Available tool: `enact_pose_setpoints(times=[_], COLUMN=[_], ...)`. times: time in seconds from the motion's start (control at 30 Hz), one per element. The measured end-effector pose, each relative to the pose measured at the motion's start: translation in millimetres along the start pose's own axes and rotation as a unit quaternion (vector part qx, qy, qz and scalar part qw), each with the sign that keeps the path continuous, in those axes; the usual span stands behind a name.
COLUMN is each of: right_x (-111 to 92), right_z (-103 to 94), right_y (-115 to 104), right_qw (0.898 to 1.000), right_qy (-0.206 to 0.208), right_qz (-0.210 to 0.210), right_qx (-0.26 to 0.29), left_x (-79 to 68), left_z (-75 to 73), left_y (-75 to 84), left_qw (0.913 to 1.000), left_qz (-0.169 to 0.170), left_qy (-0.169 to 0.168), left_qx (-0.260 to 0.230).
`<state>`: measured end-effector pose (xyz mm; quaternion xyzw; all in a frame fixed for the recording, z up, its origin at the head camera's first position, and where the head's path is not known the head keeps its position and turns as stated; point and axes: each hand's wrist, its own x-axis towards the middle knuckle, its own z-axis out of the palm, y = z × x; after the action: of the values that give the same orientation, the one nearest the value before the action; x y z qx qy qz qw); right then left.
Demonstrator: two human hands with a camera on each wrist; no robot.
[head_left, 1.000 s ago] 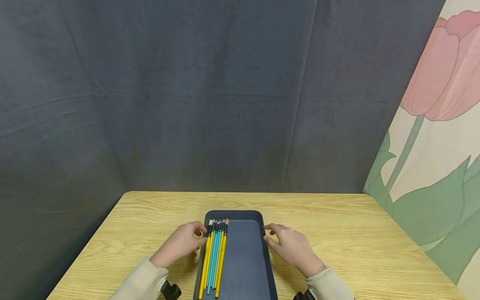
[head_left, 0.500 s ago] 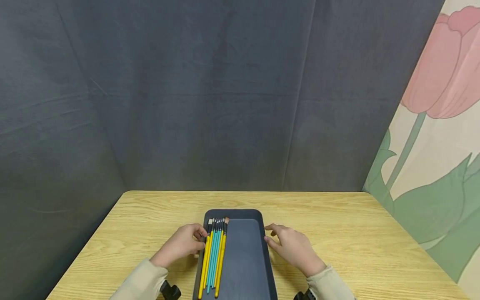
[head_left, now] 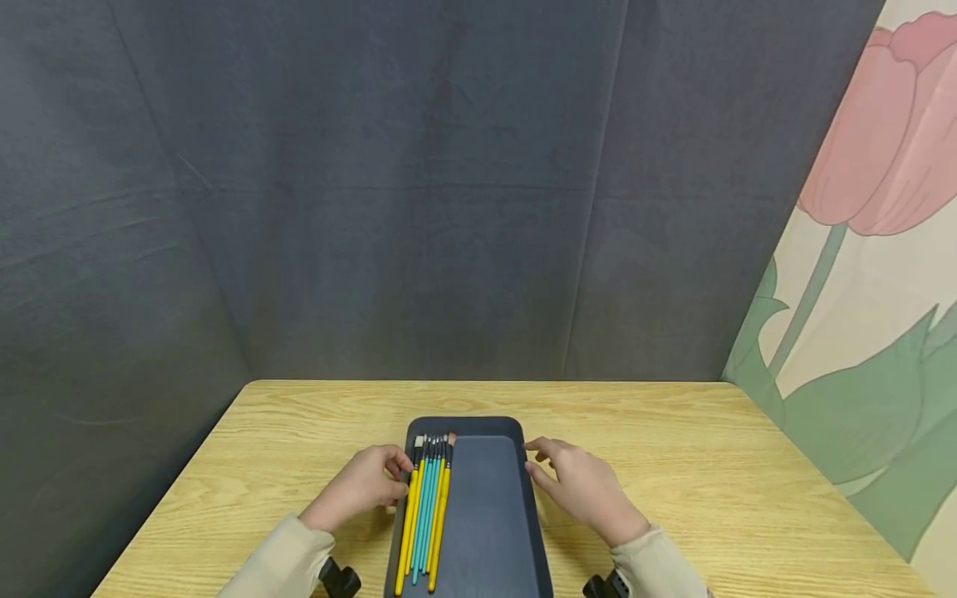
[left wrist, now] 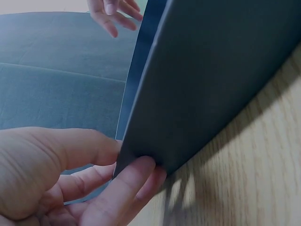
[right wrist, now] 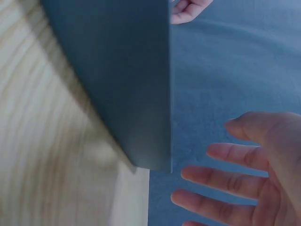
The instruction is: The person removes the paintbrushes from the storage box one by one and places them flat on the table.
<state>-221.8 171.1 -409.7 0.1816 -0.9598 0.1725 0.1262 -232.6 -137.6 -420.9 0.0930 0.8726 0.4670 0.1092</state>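
A dark grey rectangular tray [head_left: 491, 507] lies lengthwise in front of me on the table. Along its left side sits a row of paintbrushes [head_left: 426, 508] with yellow and teal handles, bristles pointing away. My left hand [head_left: 368, 482] pinches the tray's left wall; in the left wrist view the thumb is at the rim and the fingers [left wrist: 134, 176] press the outer side. On the other side, my right hand [head_left: 583, 486] hovers by the right rim. The right wrist view shows its fingers [right wrist: 225, 181] spread and apart from the tray wall [right wrist: 127, 94], holding nothing.
The wood-grain table [head_left: 658, 440] extends to both sides of the tray. A dark grey cloth [head_left: 419, 208] hangs behind and to the left. At right is a curtain [head_left: 867, 332] with a pink tulip pattern.
My left hand's fingers have closed onto the tray's left rim. The right hand has risen slightly at the right rim in the last half second. The tray and brushes look unmoved.
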Motion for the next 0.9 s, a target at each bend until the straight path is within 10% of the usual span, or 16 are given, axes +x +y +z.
enact_pose_setpoints(times=[0.47, 0.9], right_x=[18.0, 45.8], right_z=[-14.4, -11.9], right_y=[-13.4, -43.3], right_qw=[0.983, 0.902], right_qy=[-0.086, -0.178], right_qz=[0.050, 0.094], right_qx=[0.151, 0.381], left_x=[3.1, 1.6], left_z=[1.2, 0.8], left_y=[-0.1, 4.3], left_qw=[0.9999, 0.9997], left_qz=[-0.004, -0.024], left_qy=[-0.008, -0.003], left_qx=[0.007, -0.003])
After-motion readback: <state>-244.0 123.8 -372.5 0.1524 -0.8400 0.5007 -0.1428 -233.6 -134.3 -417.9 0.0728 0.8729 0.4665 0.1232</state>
